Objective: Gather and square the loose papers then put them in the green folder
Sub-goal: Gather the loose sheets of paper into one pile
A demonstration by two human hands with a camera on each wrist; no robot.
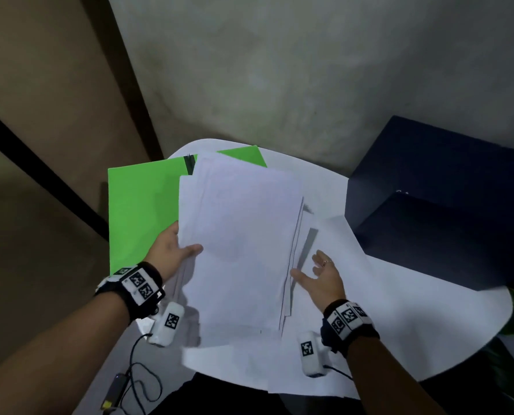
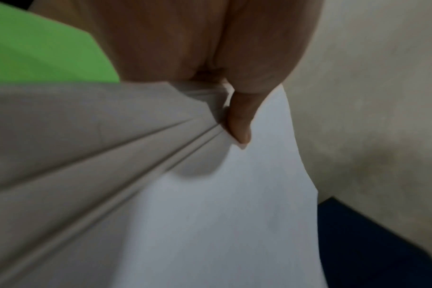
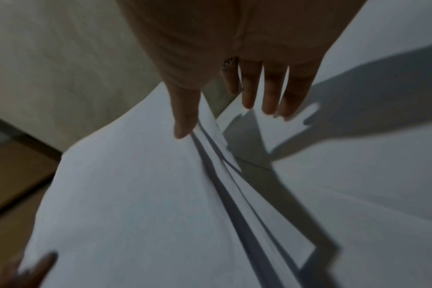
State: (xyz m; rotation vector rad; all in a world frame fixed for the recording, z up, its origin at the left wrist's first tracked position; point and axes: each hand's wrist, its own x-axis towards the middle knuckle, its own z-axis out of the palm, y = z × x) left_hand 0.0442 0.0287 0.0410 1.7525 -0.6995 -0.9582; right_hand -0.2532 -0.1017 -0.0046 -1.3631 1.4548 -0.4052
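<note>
Left hand: the left hand [image 1: 172, 250] pinched the left edge of a sheaf of white papers [image 1: 240, 244], thumb [image 1: 194, 250] on top and fingers hidden underneath, lifting the sheaf off the table so it could probably be evened up.
Right hand: the right hand [image 1: 321, 277] was spread wide, fingers straight, holding nothing; its thumb lay at the sheaf's right edge, seemingly ready to push the staggered sheets into line.
Papers: the sheets were fanned and uneven, not yet squared; more loose sheets [image 1: 348, 295] lay flat on the round white table [image 1: 447, 319], near and to the right.
Green folder: the green folder [image 1: 142, 205] lay on the far left of the table, partly under the raised sheaf, close enough to receive it.
Other: a dark blue box [image 1: 441, 199] stood at the far right.
Left wrist view: only here did the thumb [image 2: 239, 118] show pressing down the layered sheet edges [image 2: 136, 155], with green at the corner.
Right wrist view: only here did the gaps between the offset sheets [image 3: 225, 175] and the straight fingers [image 3: 271, 91] above the table show.
</note>
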